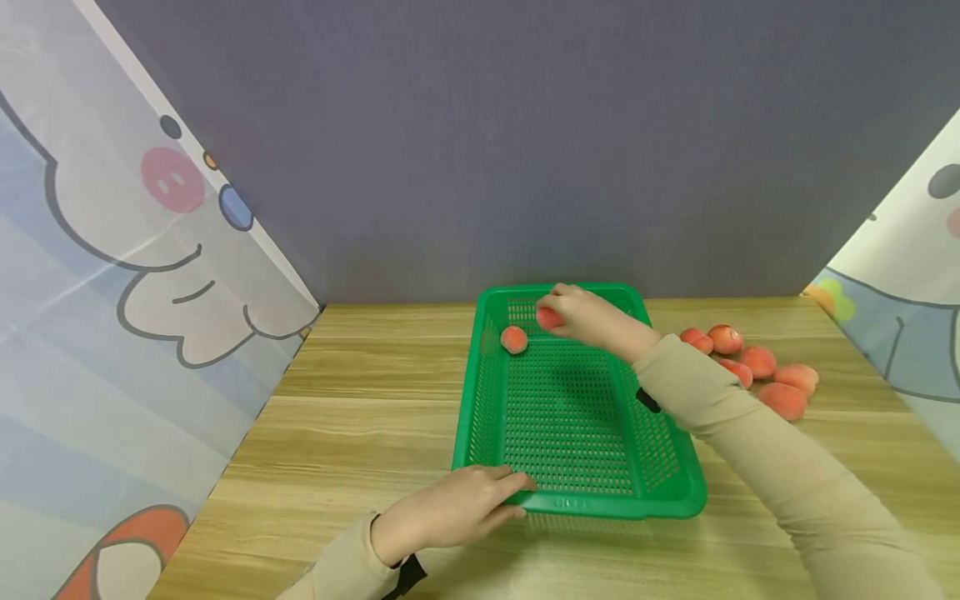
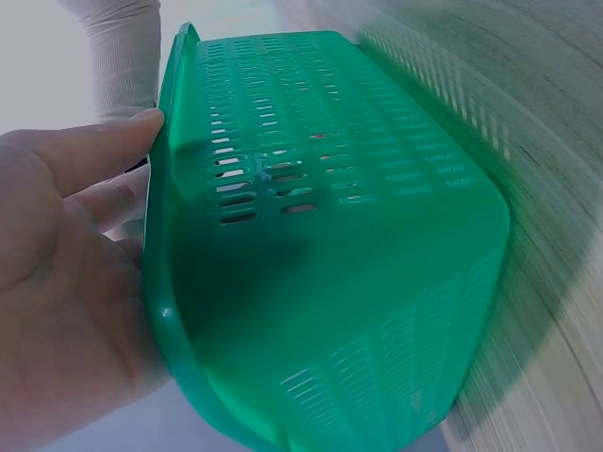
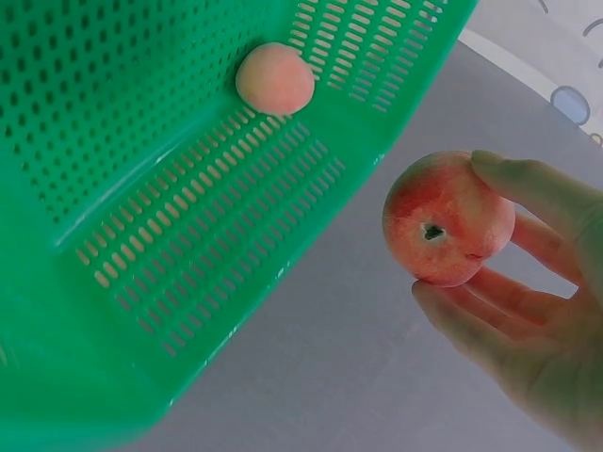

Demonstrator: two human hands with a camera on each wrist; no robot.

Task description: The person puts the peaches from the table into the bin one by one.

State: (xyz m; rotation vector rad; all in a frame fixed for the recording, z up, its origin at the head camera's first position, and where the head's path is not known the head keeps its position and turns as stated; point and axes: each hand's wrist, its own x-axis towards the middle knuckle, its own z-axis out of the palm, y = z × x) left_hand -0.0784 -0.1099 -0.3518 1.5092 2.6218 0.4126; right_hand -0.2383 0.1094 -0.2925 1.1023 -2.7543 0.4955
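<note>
Right now my left hand [image 1: 450, 512] lies on the near rim of the green basket [image 1: 577, 500], fingers straight and relaxed along the plastic edge, thumb side against the wooden table [image 1: 352, 417]. It steadies rather than grips; in the left wrist view the fingertips [image 2: 141, 122] only touch the lip. Further right, one peach [image 1: 513, 339] already sits on the basket floor near the far wall. Beside it my right hand [image 1: 581, 317] hangs over the far end of the basket, fingers curled round a second peach [image 3: 448, 218], stem dimple facing the wrist camera. On the table to the right of the basket a loose pile of peaches [image 1: 757, 367] waits.

What could go wrong, as I judge it: the peach is round and smooth (nothing flat to settle on), so let go from this height it may bounce on the hard floor, roll against the first one or bruise. The basket is light, thin, perforated plastic on slick wood grain; with my left hand merely resting, a knock from my sleeve could make it slide.
</note>
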